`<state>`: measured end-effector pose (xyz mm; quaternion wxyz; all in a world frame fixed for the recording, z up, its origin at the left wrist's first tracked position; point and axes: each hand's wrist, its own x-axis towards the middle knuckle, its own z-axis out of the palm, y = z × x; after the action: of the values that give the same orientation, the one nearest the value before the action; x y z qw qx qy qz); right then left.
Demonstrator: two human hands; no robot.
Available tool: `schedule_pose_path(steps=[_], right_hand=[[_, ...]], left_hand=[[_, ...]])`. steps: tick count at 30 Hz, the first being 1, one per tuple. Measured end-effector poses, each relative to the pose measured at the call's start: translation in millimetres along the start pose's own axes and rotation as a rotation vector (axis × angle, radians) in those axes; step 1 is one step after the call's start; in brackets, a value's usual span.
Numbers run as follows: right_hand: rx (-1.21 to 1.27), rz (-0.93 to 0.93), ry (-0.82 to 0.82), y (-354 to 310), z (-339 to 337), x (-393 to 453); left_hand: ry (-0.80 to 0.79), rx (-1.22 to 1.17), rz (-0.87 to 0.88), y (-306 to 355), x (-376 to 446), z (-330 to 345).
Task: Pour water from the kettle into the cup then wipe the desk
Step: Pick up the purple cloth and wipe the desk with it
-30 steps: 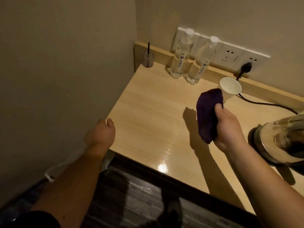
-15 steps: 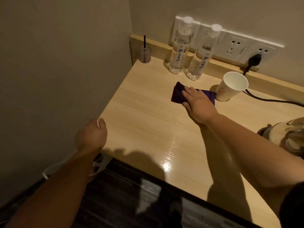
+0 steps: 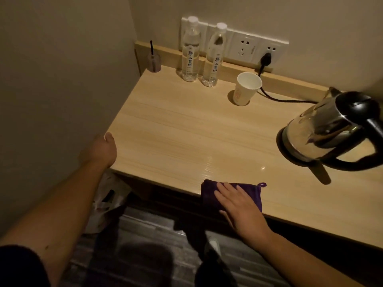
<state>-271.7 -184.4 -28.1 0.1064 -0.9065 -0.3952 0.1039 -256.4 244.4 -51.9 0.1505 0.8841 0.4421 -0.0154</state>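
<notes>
A purple cloth (image 3: 209, 191) lies at the front edge of the light wooden desk (image 3: 186, 137), partly hanging over it. My right hand (image 3: 240, 206) presses flat on the cloth, fingers spread. A white paper cup (image 3: 246, 88) stands upright near the back. The steel kettle (image 3: 323, 129) with a black handle sits on its base at the right. My left hand (image 3: 101, 151) rests loosely curled at the desk's front left corner and holds nothing.
Two water bottles (image 3: 190, 50) stand at the back by the wall sockets (image 3: 246, 47), a small diffuser jar (image 3: 153, 62) in the corner. The kettle's black cord (image 3: 275, 97) runs behind the cup. A wall closes the left side; a white bag (image 3: 107, 204) lies on the floor.
My right hand dragged the cloth from beside the cup at the back down to the front edge of the desk. The left hand stayed at the corner.
</notes>
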Motion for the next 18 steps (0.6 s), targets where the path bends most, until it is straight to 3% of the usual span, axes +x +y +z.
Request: schedule_pose_path(steps=[3,5,9,12,13,15,18], right_hand=[[0.115,0.051,0.005,-7.3,-3.7,-5.6],[0.353,0.156,0.036,-13.4,-18.8,-4.2],[1.034,0.520,0.052,-18.8,-63.6,2.7],[1.677,0.898,0.076,3.9,-83.3,11.1],[1.777,0.983,0.120,10.5,-93.4,18.2],[1.764,1.033,0.236,29.9,-113.9,34.5],[1.384,0.899,0.358,65.5,-138.2,65.2]], left_hand=[[0.006,-0.026,0.003,2.9,-6.0,-2.9],[0.049,0.010,0.069,8.5,-15.7,-3.1],[0.006,0.078,0.243,41.3,-46.5,8.7],[-0.045,0.131,0.268,60.7,-64.5,22.9],[-0.028,0.144,0.260,62.5,-65.5,25.0],[0.011,0.165,0.248,64.5,-62.9,25.9],[0.021,0.167,0.240,67.9,-63.0,23.7]])
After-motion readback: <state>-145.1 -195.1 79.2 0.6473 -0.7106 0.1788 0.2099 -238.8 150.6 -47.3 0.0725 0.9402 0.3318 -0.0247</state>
